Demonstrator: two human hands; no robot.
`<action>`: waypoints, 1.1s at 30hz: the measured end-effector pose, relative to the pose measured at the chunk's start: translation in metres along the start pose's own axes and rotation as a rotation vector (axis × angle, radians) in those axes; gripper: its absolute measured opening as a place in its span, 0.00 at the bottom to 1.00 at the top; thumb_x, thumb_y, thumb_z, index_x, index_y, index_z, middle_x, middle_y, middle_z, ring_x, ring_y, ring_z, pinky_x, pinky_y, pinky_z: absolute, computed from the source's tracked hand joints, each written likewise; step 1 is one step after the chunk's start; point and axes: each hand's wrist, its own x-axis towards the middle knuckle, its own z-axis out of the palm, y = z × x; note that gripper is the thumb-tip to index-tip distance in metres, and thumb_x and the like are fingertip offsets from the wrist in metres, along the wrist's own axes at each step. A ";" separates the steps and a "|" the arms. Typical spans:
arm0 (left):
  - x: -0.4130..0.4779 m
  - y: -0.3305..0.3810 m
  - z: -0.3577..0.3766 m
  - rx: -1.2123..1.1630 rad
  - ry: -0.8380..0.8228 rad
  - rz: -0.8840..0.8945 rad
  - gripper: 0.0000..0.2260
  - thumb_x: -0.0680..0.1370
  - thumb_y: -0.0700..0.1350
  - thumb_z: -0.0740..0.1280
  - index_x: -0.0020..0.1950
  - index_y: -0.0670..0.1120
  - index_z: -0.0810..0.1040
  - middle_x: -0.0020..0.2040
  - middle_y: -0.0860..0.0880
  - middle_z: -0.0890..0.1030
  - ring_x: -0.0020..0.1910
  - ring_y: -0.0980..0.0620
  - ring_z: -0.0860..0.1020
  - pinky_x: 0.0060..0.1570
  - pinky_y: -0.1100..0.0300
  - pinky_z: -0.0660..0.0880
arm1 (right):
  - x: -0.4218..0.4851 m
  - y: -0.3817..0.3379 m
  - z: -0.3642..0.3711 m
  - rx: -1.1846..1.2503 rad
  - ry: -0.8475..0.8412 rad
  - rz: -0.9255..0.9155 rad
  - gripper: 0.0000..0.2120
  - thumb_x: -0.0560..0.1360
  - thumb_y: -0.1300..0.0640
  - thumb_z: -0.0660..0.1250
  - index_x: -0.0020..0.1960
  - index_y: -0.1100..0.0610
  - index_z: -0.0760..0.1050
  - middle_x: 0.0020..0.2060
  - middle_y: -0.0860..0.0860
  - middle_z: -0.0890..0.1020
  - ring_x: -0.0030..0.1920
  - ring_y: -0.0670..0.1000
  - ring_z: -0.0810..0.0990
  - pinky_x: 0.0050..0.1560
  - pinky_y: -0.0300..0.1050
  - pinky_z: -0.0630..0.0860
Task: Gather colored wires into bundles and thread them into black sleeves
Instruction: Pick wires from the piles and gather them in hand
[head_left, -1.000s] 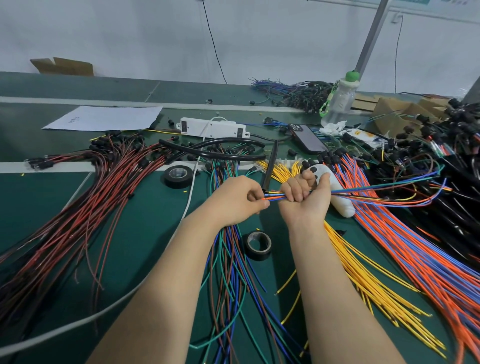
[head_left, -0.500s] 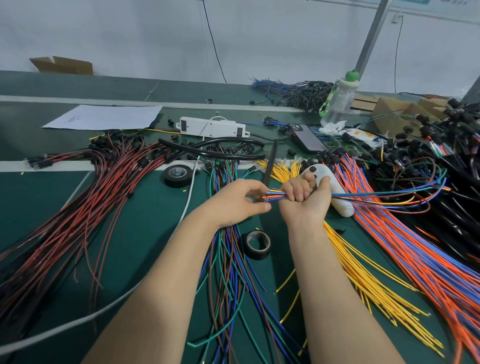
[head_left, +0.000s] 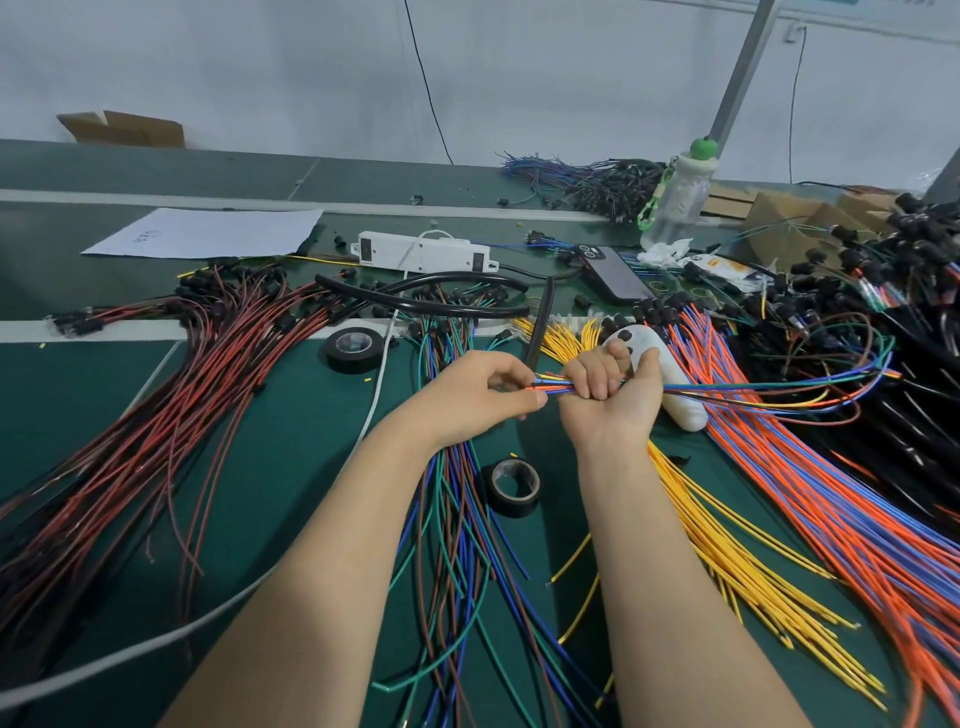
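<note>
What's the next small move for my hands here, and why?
Probably steer the bundle tips into the lower end of the sleeve. The right hand grips the bundle, and its tips poke out to the left hand, which pinches them right beside that sleeve end. No wire appears to be inside the sleeve yet, though the fingers partly hide its mouth.

On the worktop, the left heap of wires filled the frame's left, the centre heap ran down the middle, and the right heap spread to the lower right. At mid-frame the left hand and right hand gripped a bundle trailing right. The near roll lay below them, the far roll to their upper left. Behind sat a power strip, with a sheet at upper left and a bottle at upper right.
</note>
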 end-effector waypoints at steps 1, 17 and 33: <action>0.000 0.001 0.000 -0.033 -0.005 -0.032 0.02 0.76 0.45 0.68 0.43 0.49 0.79 0.34 0.55 0.81 0.32 0.61 0.76 0.36 0.64 0.73 | 0.000 0.000 0.000 -0.032 -0.014 0.008 0.26 0.82 0.44 0.52 0.32 0.58 0.68 0.18 0.46 0.59 0.16 0.44 0.56 0.17 0.35 0.53; 0.001 0.005 -0.003 0.046 0.050 -0.072 0.10 0.76 0.37 0.68 0.39 0.52 0.78 0.36 0.51 0.80 0.35 0.55 0.76 0.39 0.64 0.73 | 0.001 0.001 0.001 -0.291 -0.105 0.011 0.26 0.82 0.41 0.50 0.34 0.58 0.68 0.16 0.46 0.58 0.16 0.43 0.55 0.17 0.35 0.52; -0.002 0.006 -0.002 0.019 0.013 -0.042 0.07 0.78 0.39 0.65 0.44 0.49 0.80 0.40 0.45 0.80 0.38 0.52 0.74 0.35 0.65 0.71 | 0.003 0.000 0.000 -0.272 -0.103 -0.012 0.26 0.82 0.41 0.49 0.34 0.58 0.68 0.17 0.46 0.58 0.16 0.43 0.55 0.18 0.34 0.51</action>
